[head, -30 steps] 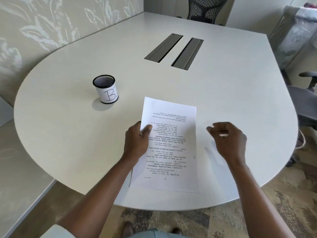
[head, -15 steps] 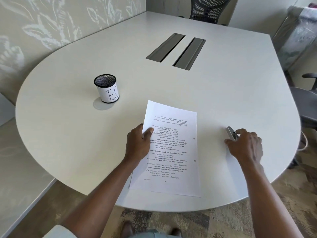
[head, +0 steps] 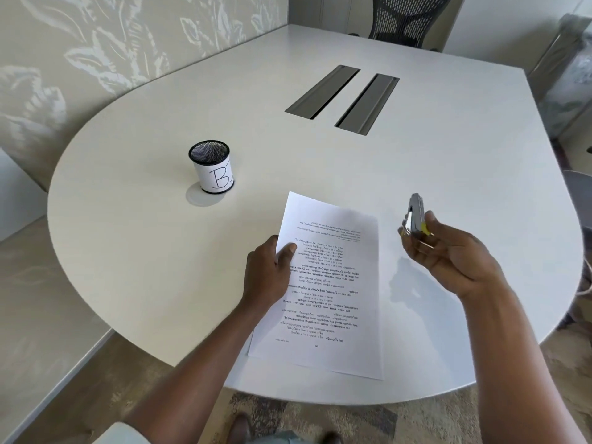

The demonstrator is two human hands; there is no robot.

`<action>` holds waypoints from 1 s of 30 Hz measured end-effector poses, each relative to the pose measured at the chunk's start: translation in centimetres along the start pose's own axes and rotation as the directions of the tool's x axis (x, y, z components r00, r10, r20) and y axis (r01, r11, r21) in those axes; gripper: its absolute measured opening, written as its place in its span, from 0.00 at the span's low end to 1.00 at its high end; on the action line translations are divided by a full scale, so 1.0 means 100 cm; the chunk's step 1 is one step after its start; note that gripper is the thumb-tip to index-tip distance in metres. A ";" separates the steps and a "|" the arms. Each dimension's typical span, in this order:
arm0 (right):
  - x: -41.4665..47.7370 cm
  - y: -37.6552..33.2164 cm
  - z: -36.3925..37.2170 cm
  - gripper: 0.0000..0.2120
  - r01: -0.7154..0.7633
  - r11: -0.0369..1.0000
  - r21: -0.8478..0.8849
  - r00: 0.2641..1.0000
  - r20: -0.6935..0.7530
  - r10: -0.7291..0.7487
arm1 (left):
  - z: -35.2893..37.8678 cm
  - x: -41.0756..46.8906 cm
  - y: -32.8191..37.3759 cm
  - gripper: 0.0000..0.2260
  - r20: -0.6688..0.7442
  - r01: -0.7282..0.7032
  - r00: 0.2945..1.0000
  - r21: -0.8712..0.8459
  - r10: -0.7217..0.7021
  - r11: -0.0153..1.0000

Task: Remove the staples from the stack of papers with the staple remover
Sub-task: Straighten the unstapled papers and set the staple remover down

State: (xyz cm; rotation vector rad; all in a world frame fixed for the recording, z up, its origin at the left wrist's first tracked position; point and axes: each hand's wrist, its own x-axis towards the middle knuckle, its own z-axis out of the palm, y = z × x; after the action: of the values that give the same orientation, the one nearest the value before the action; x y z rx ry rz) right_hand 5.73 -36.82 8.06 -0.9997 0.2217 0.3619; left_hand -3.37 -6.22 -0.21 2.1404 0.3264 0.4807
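Pressing flat on the left edge of the stack of papers (head: 323, 283), left hand (head: 267, 277) with thumb on the printed sheet, fingers tucked under the palm and out of sight. Lying near the front rim of the table (head: 448, 174), text upside down, staples too small to make out. Gripping the staple remover (head: 415, 214) above the table right of the sheets, right hand (head: 448, 254), fingers curled around its lower half; perhaps slightly parted at the tip, blurred. Standing well left, mesh pen cup (head: 213, 169) marked B
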 end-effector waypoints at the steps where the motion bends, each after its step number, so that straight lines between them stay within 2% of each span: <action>1: 0.001 0.002 0.007 0.16 0.005 1.000 0.026 0.998 0.066 -0.007 | 0.000 0.000 0.000 0.19 -0.003 0.003 1.000 -0.005 -0.003 1.000; 5: 0.011 0.014 0.032 0.17 0.066 0.997 0.046 0.971 0.226 -0.074 | 0.003 -0.001 -0.002 0.13 -0.019 -0.004 1.000 0.011 0.005 1.000; 9: 0.022 0.024 0.059 0.21 0.100 0.992 0.077 0.927 0.356 -0.121 | 0.003 -0.002 -0.003 0.18 -0.030 -0.023 0.999 0.013 0.024 1.000; 12: 0.033 0.030 0.080 0.22 0.203 0.979 0.020 0.911 0.364 -0.197 | 0.004 -0.002 -0.007 0.22 -0.035 -0.051 0.998 0.018 0.052 0.999; 15: 0.046 0.036 0.101 0.22 0.348 0.928 -0.132 0.881 0.384 -0.276 | 0.006 -0.003 -0.009 0.18 -0.055 -0.077 0.996 0.006 0.077 0.997; 19: 0.061 0.037 0.123 0.28 0.450 0.826 -0.340 0.856 0.428 -0.290 | 0.008 -0.004 -0.009 0.17 -0.071 -0.085 0.994 -0.006 0.085 0.996; 23: 0.071 0.045 0.137 0.32 0.484 0.755 -0.442 0.842 0.471 -0.264 | 0.008 -0.004 -0.009 0.14 -0.080 -0.102 0.992 -0.016 0.100 0.995; 30: 0.076 0.054 0.144 0.33 0.485 0.757 -0.437 0.829 0.505 -0.240 | 0.010 -0.003 -0.012 0.18 -0.058 -0.101 0.993 0.044 0.103 0.994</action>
State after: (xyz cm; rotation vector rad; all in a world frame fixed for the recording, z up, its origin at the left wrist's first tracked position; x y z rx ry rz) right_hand 10.84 -20.47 8.82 -1.4762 -0.5140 0.2655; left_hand -3.21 -6.38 -1.82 2.1931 0.2634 0.6023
